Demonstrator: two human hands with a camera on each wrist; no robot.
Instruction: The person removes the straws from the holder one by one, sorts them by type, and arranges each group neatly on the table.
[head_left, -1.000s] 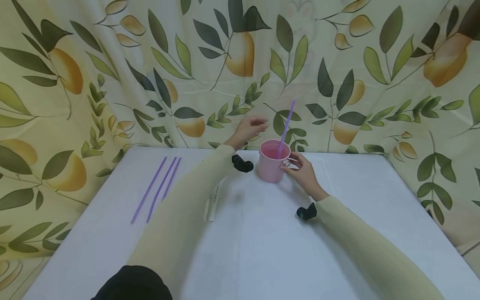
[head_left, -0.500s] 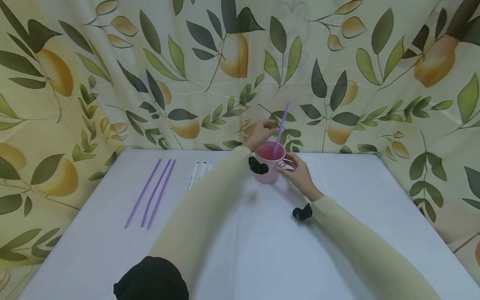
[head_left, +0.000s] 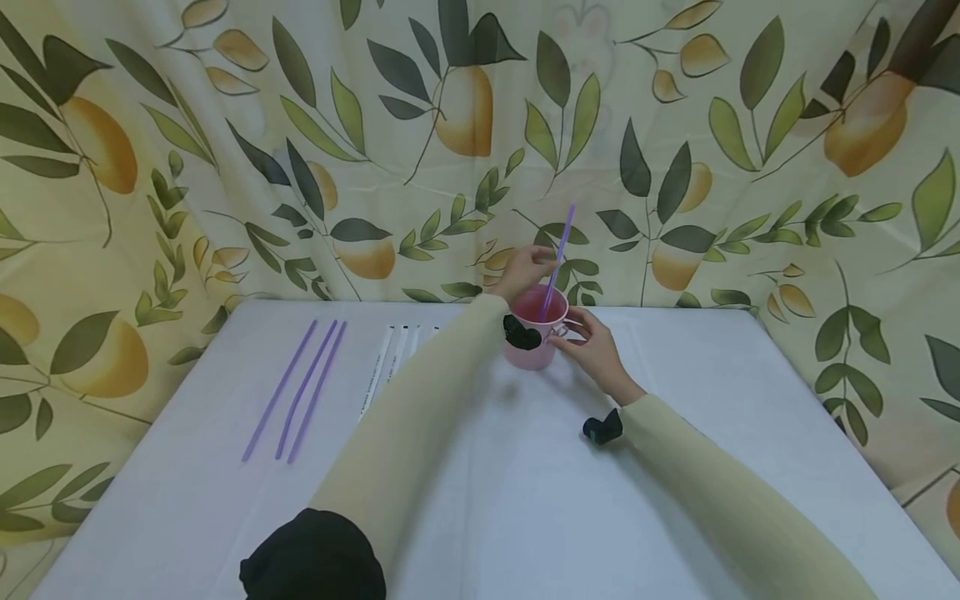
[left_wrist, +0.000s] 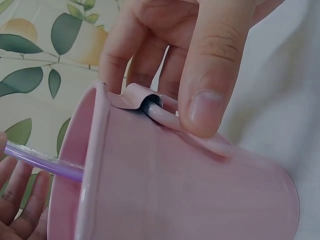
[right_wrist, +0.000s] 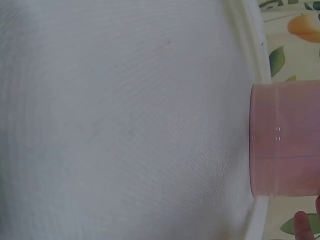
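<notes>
A pink mug [head_left: 532,357] stands near the table's far edge, with a purple straw [head_left: 564,237] leaning in it and rising above the rim. My right hand [head_left: 602,357] holds the mug's handle from the right side. The left wrist view shows the thumb [left_wrist: 212,85] pressed on the handle and the other fingers behind it. Above the mug's rim, my left hand [head_left: 527,271] pinches the straw between its fingertips. In the right wrist view, the side of the mug [right_wrist: 285,142] appears at the right border, with fingertips low beside it.
Three purple straws [head_left: 302,390] lie on the white tabletop [head_left: 540,500] at the left. Several slim white sticks [head_left: 384,354] with black print lie partly hidden behind my left sleeve [head_left: 416,400]. A fruit-patterned curtain [head_left: 420,192] hangs behind the table.
My left hand has moved right, from beside the mug to the straw above it. My right hand stays on the handle. More of the white sticks shows, and the head view has shifted slightly.
</notes>
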